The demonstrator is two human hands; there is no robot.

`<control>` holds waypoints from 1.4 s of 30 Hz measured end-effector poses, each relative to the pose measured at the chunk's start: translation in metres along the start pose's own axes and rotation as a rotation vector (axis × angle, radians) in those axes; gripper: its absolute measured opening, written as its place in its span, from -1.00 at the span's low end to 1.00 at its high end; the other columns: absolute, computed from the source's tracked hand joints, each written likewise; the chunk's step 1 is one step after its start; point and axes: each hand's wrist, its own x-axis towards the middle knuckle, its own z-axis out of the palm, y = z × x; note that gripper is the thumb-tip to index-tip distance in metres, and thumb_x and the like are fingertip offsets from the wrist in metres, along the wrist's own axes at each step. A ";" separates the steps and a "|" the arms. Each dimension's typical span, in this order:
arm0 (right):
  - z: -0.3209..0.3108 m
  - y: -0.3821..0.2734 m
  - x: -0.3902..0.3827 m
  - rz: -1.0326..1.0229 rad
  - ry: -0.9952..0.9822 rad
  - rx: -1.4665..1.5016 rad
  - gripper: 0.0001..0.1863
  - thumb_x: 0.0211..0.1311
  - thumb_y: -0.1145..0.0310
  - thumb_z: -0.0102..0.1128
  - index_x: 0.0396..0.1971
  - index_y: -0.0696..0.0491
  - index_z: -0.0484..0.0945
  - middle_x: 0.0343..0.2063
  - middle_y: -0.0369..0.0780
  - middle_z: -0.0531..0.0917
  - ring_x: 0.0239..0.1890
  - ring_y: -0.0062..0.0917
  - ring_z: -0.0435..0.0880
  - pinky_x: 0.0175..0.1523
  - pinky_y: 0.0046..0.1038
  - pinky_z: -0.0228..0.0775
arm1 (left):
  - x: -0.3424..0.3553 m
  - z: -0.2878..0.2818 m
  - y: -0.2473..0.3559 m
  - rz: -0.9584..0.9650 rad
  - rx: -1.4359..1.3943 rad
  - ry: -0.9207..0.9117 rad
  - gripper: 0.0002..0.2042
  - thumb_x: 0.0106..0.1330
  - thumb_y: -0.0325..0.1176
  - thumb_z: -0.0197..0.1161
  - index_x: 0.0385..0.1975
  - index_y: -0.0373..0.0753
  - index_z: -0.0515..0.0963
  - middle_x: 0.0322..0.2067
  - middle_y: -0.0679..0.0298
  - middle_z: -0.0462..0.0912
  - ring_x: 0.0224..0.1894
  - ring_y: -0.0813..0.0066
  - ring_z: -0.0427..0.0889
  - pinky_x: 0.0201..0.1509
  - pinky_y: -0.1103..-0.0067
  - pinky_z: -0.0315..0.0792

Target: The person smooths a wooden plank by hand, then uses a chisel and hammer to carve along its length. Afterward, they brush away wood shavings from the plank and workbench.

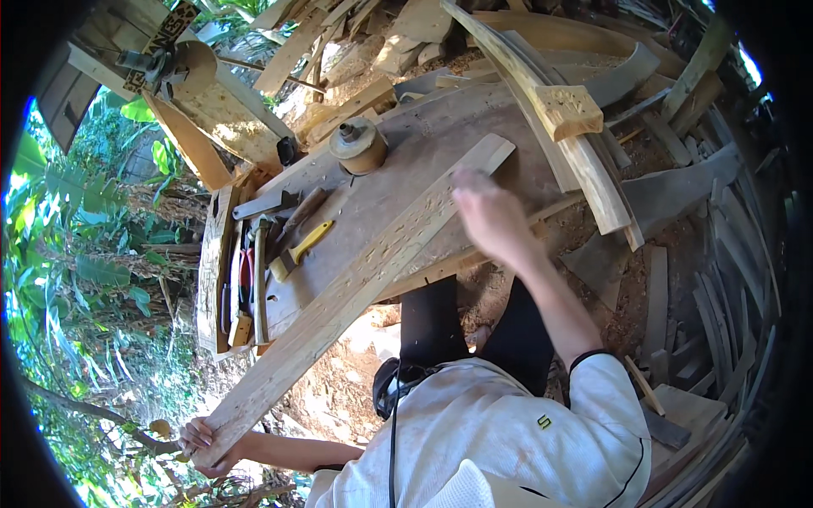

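Note:
A long, pale wooden board slants over the workbench, from its far right end to beyond the near left edge. At the lower left end, my left hand grips the board, fingers wrapped round it. My right hand is at the board's far end, over its right edge; motion blurs its fingers, so I cannot tell whether they grip it. Left of the board on the bench lie a paintbrush with a yellow handle and red-handled pliers.
A round, drum-shaped fitting with a nut on top rises from the workbench. Hand tools crowd the bench's left edge. Curved timber pieces overhang its right side, with stacked planks beyond. A wooden post structure stands at the far left.

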 end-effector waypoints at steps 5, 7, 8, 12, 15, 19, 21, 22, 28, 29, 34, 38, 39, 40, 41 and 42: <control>0.067 -0.160 -0.055 -0.720 0.030 0.031 -0.64 0.27 0.41 0.14 0.01 0.26 0.58 0.10 0.01 0.61 0.20 -0.16 0.57 0.35 -0.18 0.40 | -0.015 0.020 -0.029 -0.028 0.119 0.017 -0.56 0.00 -0.06 0.21 -0.35 -0.33 0.30 -0.53 0.26 0.23 -0.58 0.52 0.21 -0.44 0.58 0.19; 0.093 -0.209 -0.078 -0.841 0.190 0.198 -0.65 0.20 0.47 0.16 -0.01 0.26 0.59 -0.02 0.01 0.65 0.11 -0.20 0.63 0.32 -0.19 0.45 | -0.023 0.031 -0.033 -0.051 0.126 0.054 -0.55 -0.01 -0.07 0.22 -0.36 -0.34 0.30 -0.53 0.26 0.22 -0.58 0.52 0.20 -0.43 0.57 0.20; 0.096 -0.211 -0.083 -0.868 0.214 0.289 -0.64 0.18 0.48 0.17 -0.02 0.26 0.59 -0.05 0.01 0.66 0.09 -0.21 0.63 0.31 -0.20 0.46 | -0.022 0.030 -0.032 -0.045 0.118 0.039 -0.55 0.00 -0.07 0.23 -0.35 -0.35 0.29 -0.53 0.26 0.21 -0.58 0.52 0.19 -0.43 0.56 0.20; 0.073 -0.161 -0.052 -0.878 0.182 0.266 -0.75 0.21 0.40 0.14 -0.20 0.24 0.61 -0.08 -0.05 0.64 0.04 -0.20 0.63 0.17 -0.21 0.51 | -0.018 0.017 -0.014 0.005 0.158 0.007 -0.55 0.01 -0.09 0.25 -0.34 -0.32 0.27 -0.53 0.26 0.22 -0.57 0.52 0.21 -0.43 0.57 0.21; 0.021 -0.048 0.000 -0.403 0.106 -0.030 -0.76 0.28 0.40 0.12 -0.18 0.21 0.65 -0.03 -0.01 0.64 0.02 -0.17 0.64 0.13 -0.22 0.52 | -0.012 0.015 -0.011 0.005 0.081 -0.007 -0.55 0.03 -0.08 0.25 -0.33 -0.33 0.27 -0.53 0.27 0.22 -0.58 0.53 0.20 -0.43 0.57 0.23; 0.026 -0.064 -0.003 -0.287 0.088 -0.057 -0.66 0.39 0.41 0.05 0.04 0.27 0.59 0.17 0.07 0.57 0.25 -0.11 0.55 0.34 -0.18 0.41 | -0.020 0.024 -0.020 -0.007 0.110 0.019 -0.53 0.07 -0.06 0.25 -0.29 -0.35 0.29 -0.52 0.29 0.23 -0.58 0.54 0.19 -0.41 0.58 0.23; 0.049 -0.122 -0.030 -0.685 0.038 -0.036 -0.65 0.17 0.36 0.21 -0.07 0.19 0.61 0.12 -0.03 0.57 0.22 -0.11 0.52 0.37 -0.18 0.36 | -0.022 0.017 -0.028 -0.035 0.128 0.018 -0.53 0.09 -0.02 0.22 -0.30 -0.35 0.33 -0.45 0.22 0.26 -0.47 0.47 0.30 -0.31 0.53 0.29; 0.063 -0.158 -0.047 -0.794 0.126 0.054 -0.69 0.14 0.38 0.20 -0.12 0.17 0.63 0.10 -0.07 0.56 0.17 -0.15 0.55 0.33 -0.19 0.39 | -0.027 0.025 -0.034 0.008 0.205 0.088 -0.53 0.10 -0.02 0.21 -0.30 -0.36 0.35 -0.43 0.19 0.28 -0.43 0.44 0.32 -0.28 0.50 0.31; 0.117 -0.285 -0.127 -1.070 0.130 0.388 -0.54 0.27 0.39 0.09 0.11 0.33 0.53 0.10 0.07 0.62 0.20 -0.13 0.58 0.40 -0.19 0.34 | -0.038 0.035 -0.043 0.050 0.286 0.172 -0.50 0.10 0.00 0.20 -0.23 -0.41 0.47 -0.26 0.06 0.47 -0.20 0.19 0.54 0.08 0.22 0.48; 0.117 -0.285 -0.128 -1.069 0.101 0.437 -0.51 0.25 0.41 0.11 0.15 0.33 0.52 0.13 0.08 0.61 0.22 -0.14 0.58 0.42 -0.21 0.34 | -0.040 0.041 -0.047 0.080 0.305 0.207 -0.50 0.11 -0.01 0.19 -0.22 -0.42 0.46 -0.24 0.05 0.46 -0.18 0.19 0.53 0.10 0.22 0.48; 0.022 -0.129 -0.036 -0.719 -0.104 0.075 -0.58 0.23 0.42 0.14 0.09 0.21 0.56 0.25 0.01 0.50 0.35 -0.14 0.43 0.44 -0.12 0.26 | -0.015 -0.001 -0.014 0.071 0.172 0.164 -0.48 0.14 -0.02 0.10 -0.15 -0.44 0.51 -0.21 0.06 0.50 -0.16 0.16 0.56 0.16 0.16 0.48; 0.015 -0.001 0.032 -0.207 0.070 -0.150 -0.62 0.46 0.33 -0.02 0.11 0.25 0.54 0.23 0.00 0.55 0.22 -0.30 0.60 0.19 -0.25 0.56 | -0.013 -0.019 -0.017 0.011 0.253 0.047 -0.46 0.15 0.01 0.09 -0.13 -0.43 0.50 -0.23 0.04 0.50 -0.19 0.14 0.55 0.09 0.17 0.49; 0.015 0.022 0.040 -0.190 0.107 -0.236 -0.60 0.49 0.32 -0.04 0.15 0.25 0.52 0.24 -0.01 0.54 0.24 -0.36 0.59 0.13 -0.27 0.63 | -0.015 -0.019 -0.021 -0.006 0.204 0.039 -0.45 0.15 0.01 0.09 -0.12 -0.44 0.50 -0.22 0.03 0.50 -0.19 0.13 0.55 0.09 0.17 0.49; 0.015 -0.008 0.038 -0.237 -0.022 -0.227 -0.60 0.49 0.31 -0.04 0.15 0.23 0.53 0.25 -0.02 0.53 0.24 -0.30 0.59 0.21 -0.28 0.56 | -0.015 -0.018 -0.013 0.002 0.188 0.024 -0.44 0.15 0.01 0.09 -0.11 -0.44 0.49 -0.21 0.02 0.50 -0.19 0.12 0.55 0.09 0.16 0.49; 0.013 -0.052 0.024 -0.279 -0.147 -0.228 -0.60 0.50 0.31 -0.03 0.16 0.20 0.55 0.26 -0.02 0.52 0.24 -0.24 0.59 0.30 -0.29 0.48 | -0.017 -0.016 -0.008 0.007 0.163 0.012 -0.44 0.15 0.01 0.09 -0.11 -0.45 0.49 -0.20 0.02 0.50 -0.19 0.11 0.55 0.09 0.16 0.49; 0.029 -0.081 0.002 -0.461 -0.043 -0.174 -0.61 0.49 0.30 -0.01 0.16 0.19 0.56 0.26 -0.03 0.53 0.23 -0.25 0.59 0.30 -0.30 0.48 | -0.022 -0.008 -0.012 0.057 0.219 0.137 -0.43 0.15 0.01 0.09 -0.10 -0.45 0.49 -0.20 -0.01 0.51 -0.19 0.09 0.55 0.09 0.13 0.48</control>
